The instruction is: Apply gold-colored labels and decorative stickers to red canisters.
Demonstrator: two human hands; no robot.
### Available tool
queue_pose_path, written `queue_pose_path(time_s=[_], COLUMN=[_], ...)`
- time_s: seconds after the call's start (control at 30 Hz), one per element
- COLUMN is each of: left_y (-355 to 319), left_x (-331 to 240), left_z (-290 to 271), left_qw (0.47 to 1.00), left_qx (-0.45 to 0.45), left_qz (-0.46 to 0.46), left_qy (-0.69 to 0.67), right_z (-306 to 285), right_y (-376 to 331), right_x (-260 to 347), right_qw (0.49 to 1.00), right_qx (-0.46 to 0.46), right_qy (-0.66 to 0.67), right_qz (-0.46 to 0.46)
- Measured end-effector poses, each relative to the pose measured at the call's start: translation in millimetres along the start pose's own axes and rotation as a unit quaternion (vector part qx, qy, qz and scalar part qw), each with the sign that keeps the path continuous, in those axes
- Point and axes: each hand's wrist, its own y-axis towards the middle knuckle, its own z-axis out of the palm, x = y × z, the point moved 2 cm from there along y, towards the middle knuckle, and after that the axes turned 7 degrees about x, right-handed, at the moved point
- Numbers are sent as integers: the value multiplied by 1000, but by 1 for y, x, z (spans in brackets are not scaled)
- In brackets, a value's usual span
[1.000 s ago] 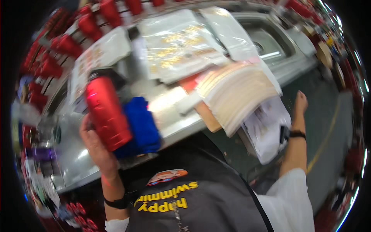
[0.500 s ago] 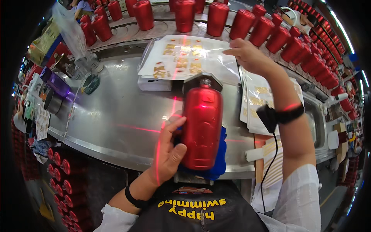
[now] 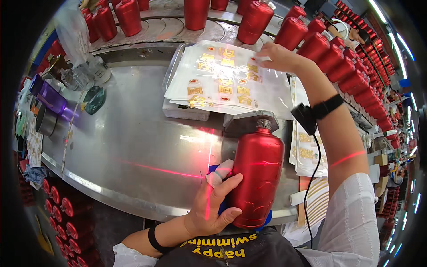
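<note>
A shiny red bottle point(image 3: 258, 175) lies on a blue cradle at the near edge of the steel table point(image 3: 133, 138), its neck against a grey metal stop point(image 3: 249, 124). My left hand point(image 3: 213, 204) grips the bottle's left side, one fingertip wrapped in white tape. My right hand point(image 3: 280, 58) reaches far forward and rests its fingers on a stack of clear sheets with gold and red labels point(image 3: 222, 80). A black band with a cable sits on that wrist. Red laser lines cross the table and the bottle.
Rows of red bottles point(image 3: 338, 66) stand along the back and right on a conveyor. More label sheets point(image 3: 307, 151) lie to the right. A purple cup point(image 3: 53, 100), a metal cup point(image 3: 44, 120) and small jars sit at the left. Red bottles are stored below the table edge.
The view has turned from the right side back onto the table. My left hand has set the red bottle down on the cradle. My right hand has reached onto the label sheets.
</note>
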Motion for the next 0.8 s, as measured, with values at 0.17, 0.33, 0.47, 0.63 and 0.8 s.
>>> queue_pose_path(time_s=[0.17, 0.33, 0.47, 0.63, 0.8], left_y=[0, 0, 0, -1, -4], left_x=[-1, -1, -1, -3, -4], left_z=[-2, -2, -1, 2, 5], left_qw=[1000, 1000, 1000, 999, 1000], left_qx=[-3, 4, 12, -12, -18], left_qz=[2, 3, 6, 18, -4], left_qy=[8, 4, -5, 37, 15], right_z=[1, 1, -4, -5, 5], right_y=[28, 30, 15, -8, 8], right_x=[-15, -14, -14, -17, -13], right_qw=[993, 978, 961, 962, 988], right_qx=[-34, -117, -227, -237, -114], right_qy=[63, 141, 121, 88, 65], right_qz=[91, 101, 101, 103, 77])
